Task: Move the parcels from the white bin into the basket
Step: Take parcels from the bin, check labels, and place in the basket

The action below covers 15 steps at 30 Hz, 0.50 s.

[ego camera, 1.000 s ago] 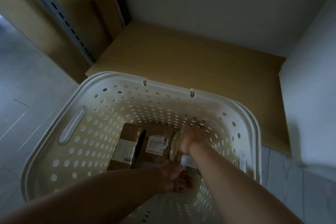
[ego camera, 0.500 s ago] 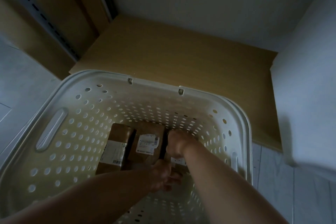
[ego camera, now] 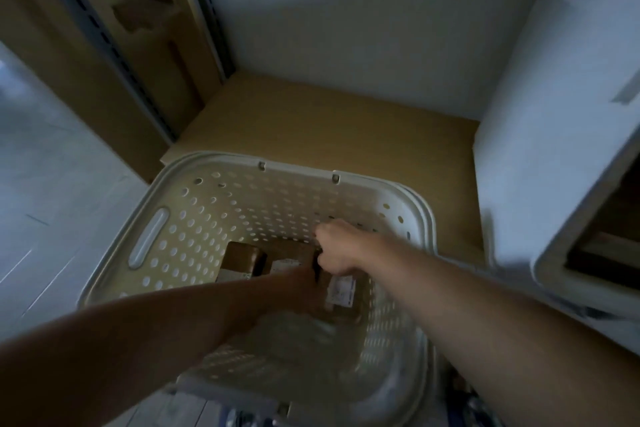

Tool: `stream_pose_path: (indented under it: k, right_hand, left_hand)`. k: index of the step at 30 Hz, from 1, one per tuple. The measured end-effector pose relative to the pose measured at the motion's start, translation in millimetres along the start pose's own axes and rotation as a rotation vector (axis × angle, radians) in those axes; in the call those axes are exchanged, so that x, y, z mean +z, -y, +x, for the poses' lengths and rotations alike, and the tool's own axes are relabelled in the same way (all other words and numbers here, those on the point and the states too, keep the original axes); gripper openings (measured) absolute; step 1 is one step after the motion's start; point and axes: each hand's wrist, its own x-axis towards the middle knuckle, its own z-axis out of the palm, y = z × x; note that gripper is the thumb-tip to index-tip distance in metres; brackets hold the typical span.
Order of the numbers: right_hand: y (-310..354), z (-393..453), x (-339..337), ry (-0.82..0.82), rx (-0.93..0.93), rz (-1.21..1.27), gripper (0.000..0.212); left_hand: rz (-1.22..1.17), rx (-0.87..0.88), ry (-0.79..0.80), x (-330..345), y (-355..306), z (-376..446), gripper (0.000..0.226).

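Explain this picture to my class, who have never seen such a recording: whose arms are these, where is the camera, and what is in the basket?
The camera sits on a person's head, looking down at their own bare arms. Both reach into a white basket with holes in its walls, standing against a brown shelf. On its floor lie brown parcels with white labels. The right hand is curled at the top of one parcel; its grip is hidden. The left hand is low among the parcels, too dark to judge. The white bin stands at the right.
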Motion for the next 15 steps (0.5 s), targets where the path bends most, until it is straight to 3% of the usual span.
stream_pose_path:
  k: [2,3,6,10,11,15]
  right_hand:
    - [2.3,-28.7,-16.0,-0.086,-0.034,0.011,0.047]
    - [3.0,-44.9,-23.0,-0.132,-0.053,0.02,0.052]
    - [-0.8,-97.4,-36.0,-0.237,-0.112,0.059,0.061]
    - [-16.8,-160.5,-41.4,-0.426,-0.151,0.146,0.061]
    - [-20.6,-174.4,-42.4,-0.466,-0.157,0.197,0.059]
    - [-32.8,-223.6,-41.5,-0.604,-0.238,0.437,0.055]
  left_hand:
    - [0.329,0.203,-0.256,-20.1,-1.7,-34.8,0.027]
    - [0.371,0.223,-0.298,-27.6,-7.8,-56.3,0.023]
    - [0.232,0.157,-0.262,-38.9,-18.4,-102.1,0.021]
    - [0.08,0.277,-0.357,-57.1,-30.6,-147.1,0.02]
    - [0.084,0.32,-0.397,-61.2,-36.1,-160.4,0.012]
    - [0.088,0.432,-0.675,-72.9,-58.9,-197.4,0.037]
